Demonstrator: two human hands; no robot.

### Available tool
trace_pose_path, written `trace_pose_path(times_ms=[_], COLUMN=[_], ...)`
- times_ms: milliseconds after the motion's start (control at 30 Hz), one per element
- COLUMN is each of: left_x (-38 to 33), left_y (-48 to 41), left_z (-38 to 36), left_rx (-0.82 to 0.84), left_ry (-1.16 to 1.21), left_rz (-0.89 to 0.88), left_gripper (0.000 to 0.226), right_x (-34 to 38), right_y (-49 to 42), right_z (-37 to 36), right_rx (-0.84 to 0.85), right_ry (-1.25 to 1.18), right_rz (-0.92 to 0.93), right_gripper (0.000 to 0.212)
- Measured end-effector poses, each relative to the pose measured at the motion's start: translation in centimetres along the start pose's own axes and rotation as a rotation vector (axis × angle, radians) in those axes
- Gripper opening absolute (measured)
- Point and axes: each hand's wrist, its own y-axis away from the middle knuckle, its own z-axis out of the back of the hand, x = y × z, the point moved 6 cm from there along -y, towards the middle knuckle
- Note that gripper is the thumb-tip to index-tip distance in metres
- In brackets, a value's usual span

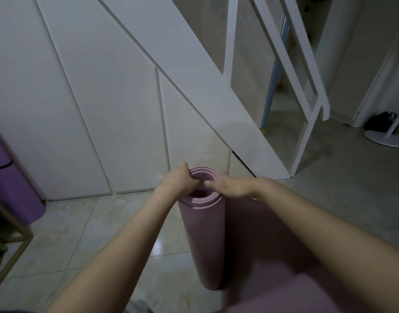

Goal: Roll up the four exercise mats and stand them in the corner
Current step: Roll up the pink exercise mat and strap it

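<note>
- Pink mat [205, 233]: rolled into a tube and standing on end on the floor [81, 240], just in front of the low end of the stair [194, 82]. Its spiral end faces up. A loose, unrolled part spreads over the floor on the side away from the stair's panels.
- Left hand [178, 180]: at the top rim of the pink mat, on the side nearer the stair's panels. The fingers [194, 182] curl over the rim into the hollow core and grip the layers.
- Right hand [231, 188]: on the opposite side of the same rim. The thumb lies across the layers towards the core, while the fingers wrap the outer side, mostly hidden; it grips the roll.
- Purple mat [15, 190]: rolled, far left of the stair, blurred at the frame edge.
- Bag [380, 123]: dark, on the floor right of the stair, beside a round white base [388, 140].
</note>
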Motion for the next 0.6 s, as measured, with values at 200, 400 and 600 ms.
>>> trace_pose_path(times_ms=[200, 400, 600], left_x=[-1.6, -1.3, -0.5], left_y=[0.6, 0.4, 0.9], left_z=[-1.0, -1.4, -0.8], left_rx=[0.003, -0.015, -0.037], left_ry=[-0.281, -0.147, -0.222], left_rz=[-0.307, -0.261, -0.236], left_gripper=[0.072, 0.033, 0.046], right_x=[-0.2, 0.6, -1.2], right_y=[1.2, 3.2, 4.2], right_z=[0.5, 1.3, 2.2], right_rx=[-0.066, -0.05, -0.023], right_ry=[-0.038, 0.003, 0.131], right_rz=[0.069, 0.058, -0.025], right_gripper=[0.124, 0.065, 0.029])
